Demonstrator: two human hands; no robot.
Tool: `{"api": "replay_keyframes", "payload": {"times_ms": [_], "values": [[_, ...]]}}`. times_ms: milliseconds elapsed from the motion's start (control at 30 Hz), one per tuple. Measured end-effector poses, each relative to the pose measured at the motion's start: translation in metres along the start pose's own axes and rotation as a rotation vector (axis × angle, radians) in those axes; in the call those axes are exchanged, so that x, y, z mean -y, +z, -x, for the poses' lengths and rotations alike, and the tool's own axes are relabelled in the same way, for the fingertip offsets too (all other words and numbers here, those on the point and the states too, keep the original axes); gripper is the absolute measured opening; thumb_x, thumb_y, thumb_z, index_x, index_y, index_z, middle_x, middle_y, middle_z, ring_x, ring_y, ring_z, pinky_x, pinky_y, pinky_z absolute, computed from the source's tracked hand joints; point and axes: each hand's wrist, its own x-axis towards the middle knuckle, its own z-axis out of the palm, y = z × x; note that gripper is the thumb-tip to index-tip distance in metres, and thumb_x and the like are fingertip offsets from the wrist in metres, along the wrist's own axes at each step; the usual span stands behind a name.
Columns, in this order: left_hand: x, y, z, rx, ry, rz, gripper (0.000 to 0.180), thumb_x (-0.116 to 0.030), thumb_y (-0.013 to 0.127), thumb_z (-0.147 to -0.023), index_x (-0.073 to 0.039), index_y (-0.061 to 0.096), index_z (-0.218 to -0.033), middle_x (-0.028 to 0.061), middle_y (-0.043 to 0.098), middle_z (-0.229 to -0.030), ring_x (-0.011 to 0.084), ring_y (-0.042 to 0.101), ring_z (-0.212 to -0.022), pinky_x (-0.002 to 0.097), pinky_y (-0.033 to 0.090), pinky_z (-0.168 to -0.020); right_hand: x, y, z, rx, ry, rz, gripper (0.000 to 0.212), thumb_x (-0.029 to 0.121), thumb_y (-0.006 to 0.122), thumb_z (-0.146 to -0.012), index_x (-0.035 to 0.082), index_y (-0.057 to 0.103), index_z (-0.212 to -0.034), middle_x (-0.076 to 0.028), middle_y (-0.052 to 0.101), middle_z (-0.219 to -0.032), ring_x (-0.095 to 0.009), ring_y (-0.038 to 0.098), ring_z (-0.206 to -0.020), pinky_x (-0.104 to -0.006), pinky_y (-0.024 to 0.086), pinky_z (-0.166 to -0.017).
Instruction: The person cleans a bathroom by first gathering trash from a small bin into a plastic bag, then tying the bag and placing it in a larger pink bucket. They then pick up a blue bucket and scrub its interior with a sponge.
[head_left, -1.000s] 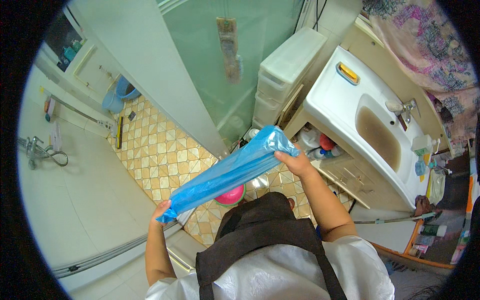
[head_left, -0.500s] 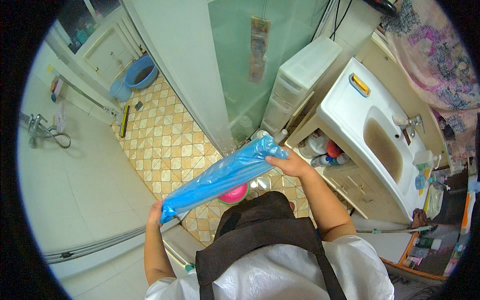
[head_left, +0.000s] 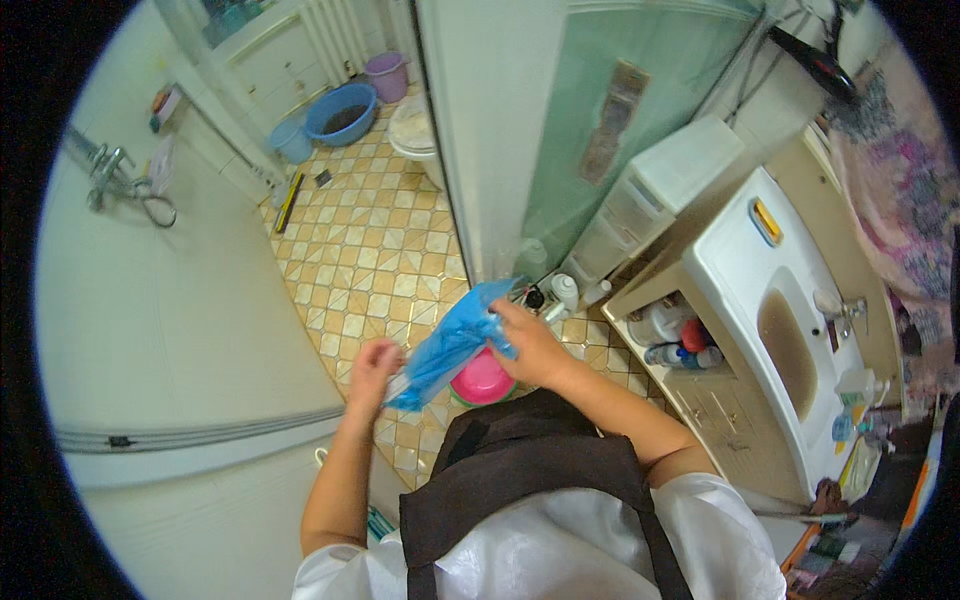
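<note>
A crumpled blue plastic bag (head_left: pixel 445 345) hangs at a slant in front of my body, over the tiled floor. My right hand (head_left: pixel 532 343) is closed on its upper right part, with the fingers partly hidden by the plastic. Beside the bag's lower left end is my left hand (head_left: pixel 374 372), its fingers curled and blurred; I cannot tell whether it grips the plastic edge. Just below the bag, on the floor, sits a pink basin (head_left: pixel 484 380), partly covered by it.
A white sink (head_left: pixel 790 345) on a cabinet stands to the right. White drawers (head_left: pixel 640 215) and bottles (head_left: pixel 563 290) lie ahead, by a glass door (head_left: pixel 590 95). Far left are a blue tub (head_left: pixel 342 115), a purple bucket (head_left: pixel 386 76) and a toilet (head_left: pixel 412 130).
The bag has gone from stretched out long to shorter and bunched. My left hand has moved right and up, my right hand left and down, so they are closer together. The view has shifted.
</note>
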Motion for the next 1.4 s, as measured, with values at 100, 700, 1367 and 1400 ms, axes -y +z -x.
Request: {"api": "replay_keyframes", "payload": {"times_ms": [100, 700, 1367, 1400], "values": [[-0.032, 0.049, 0.022, 0.171, 0.03, 0.188, 0.034, -0.007, 0.054, -0.074, -0.001, 0.042, -0.104, 0.0074, 0.052, -0.093, 0.0158, 0.052, -0.082, 0.0265, 0.043, -0.071, 0.024, 0.025, -0.018, 0.185, -0.078, 0.066, 0.044, 0.006, 0.059, -0.058, -0.002, 0.045, -0.1, -0.019, 0.039, -0.108, -0.036, 0.036, -0.103, -0.0371, 0.034, -0.085], [-0.022, 0.016, 0.049, -0.088, -0.216, 0.26, 0.014, -0.01, 0.056, -0.074, 0.0, 0.054, -0.085, 0.0014, 0.055, -0.075, 0.008, 0.049, -0.067, 0.02, 0.04, -0.063, -0.022, 0.045, -0.076, 0.225, 0.68, -1.02, 0.005, 0.007, 0.057, -0.072, 0.003, 0.054, -0.074, 0.002, 0.051, -0.066, -0.004, 0.046, -0.06, -0.0179, 0.037, -0.055], [0.065, -0.017, 0.15, -1.016, 0.11, 0.856, 0.015, -0.023, 0.05, -0.079, -0.008, 0.049, -0.081, 0.0039, 0.054, -0.074, 0.0172, 0.054, -0.069, 0.0325, 0.046, -0.063, -0.104, 0.107, -0.084, 0.254, 0.602, -0.811, 0.008, 0.007, 0.057, -0.069, 0.004, 0.051, -0.066, 0.004, 0.047, -0.058, -0.004, 0.041, -0.051, -0.0178, 0.033, -0.046], [0.064, -0.017, 0.154, -1.033, 0.073, 0.818, 0.015, -0.023, 0.05, -0.079, -0.008, 0.049, -0.082, 0.0036, 0.054, -0.074, 0.0167, 0.053, -0.068, 0.032, 0.046, -0.063, -0.105, 0.113, -0.085, 0.236, 0.607, -0.818, 0.008, 0.007, 0.058, -0.069, 0.004, 0.051, -0.068, 0.003, 0.048, -0.06, -0.004, 0.041, -0.053, -0.0178, 0.033, -0.047]]}}
